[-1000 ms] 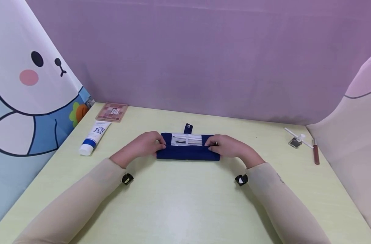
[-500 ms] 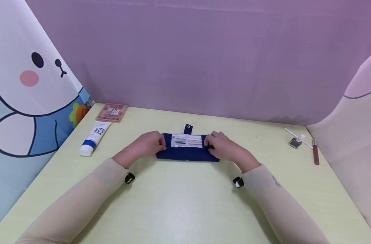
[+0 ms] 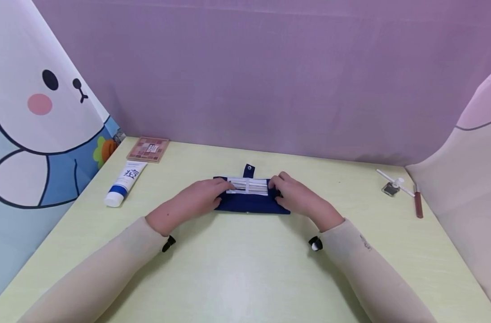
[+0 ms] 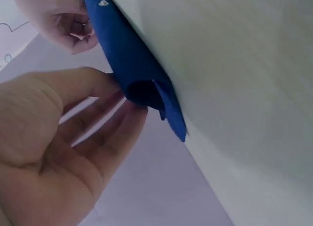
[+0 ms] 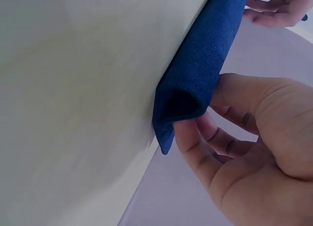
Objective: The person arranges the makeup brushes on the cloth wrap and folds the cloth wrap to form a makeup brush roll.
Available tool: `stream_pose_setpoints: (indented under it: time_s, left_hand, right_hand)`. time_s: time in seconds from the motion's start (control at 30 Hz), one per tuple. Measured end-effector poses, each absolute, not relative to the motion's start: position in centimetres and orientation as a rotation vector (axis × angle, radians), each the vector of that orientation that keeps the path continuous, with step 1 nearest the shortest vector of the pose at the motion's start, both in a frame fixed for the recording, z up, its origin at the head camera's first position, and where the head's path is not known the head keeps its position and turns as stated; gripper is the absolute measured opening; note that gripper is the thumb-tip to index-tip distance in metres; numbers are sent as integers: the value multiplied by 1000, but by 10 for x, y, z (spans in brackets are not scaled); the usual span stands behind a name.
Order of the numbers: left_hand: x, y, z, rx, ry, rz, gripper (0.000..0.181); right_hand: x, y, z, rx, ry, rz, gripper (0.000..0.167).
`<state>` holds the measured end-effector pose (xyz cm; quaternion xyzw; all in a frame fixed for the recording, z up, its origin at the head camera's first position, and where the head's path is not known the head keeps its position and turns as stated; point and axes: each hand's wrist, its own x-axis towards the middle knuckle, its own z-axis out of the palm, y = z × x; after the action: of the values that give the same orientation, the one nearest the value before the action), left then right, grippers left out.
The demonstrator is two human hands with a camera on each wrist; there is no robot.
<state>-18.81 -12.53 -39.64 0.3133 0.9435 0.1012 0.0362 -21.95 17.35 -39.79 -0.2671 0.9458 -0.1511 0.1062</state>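
Note:
A navy blue roll-up fabric pouch (image 3: 247, 205) lies partly rolled on the table, its loop of cloth showing at the end in both wrist views. Several slim white-handled tools (image 3: 255, 184) sit in its light inner panel; their kind is too small to tell. At the far side a short strap (image 3: 249, 171) with a metal snap sticks out. My left hand (image 3: 195, 197) pinches the left end between thumb and fingers, its forefinger reaching over the panel's left edge. The right end is pinched by my right hand (image 5: 259, 133), thumb on the near side of the roll, fingers beyond.
At the far left lie a pinkish palette (image 3: 148, 149) and a white-and-blue tube (image 3: 125, 184). On the right are a white stick (image 3: 407, 192), a small dark square item (image 3: 390, 189) and a brown-handled tool (image 3: 418, 205). A purple curtain (image 3: 269, 80) hangs behind the table.
My left hand has shifted right over the pouch's left end, its forefinger now at the tools. My right hand has drawn its fingers in around the right end; the pouch stays in place.

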Motion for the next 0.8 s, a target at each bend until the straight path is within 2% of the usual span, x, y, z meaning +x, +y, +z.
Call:
stream_pose_setpoints:
  time_s: [0.27,0.6,0.8]
  left_hand:
    - [-178,-126,-393,1063,2780,344,40]
    - [-175,-126,-393,1049,2744,284,38]
    - [-175,-126,-394,1065,2685,272,41]
  right_hand:
    - [-215,173,-397,-792,2831,-395,27]
    - [-199,179,-399,-1172,2836,-376,22]
    - [-192,177,-400,-1185,2808,-214,29]
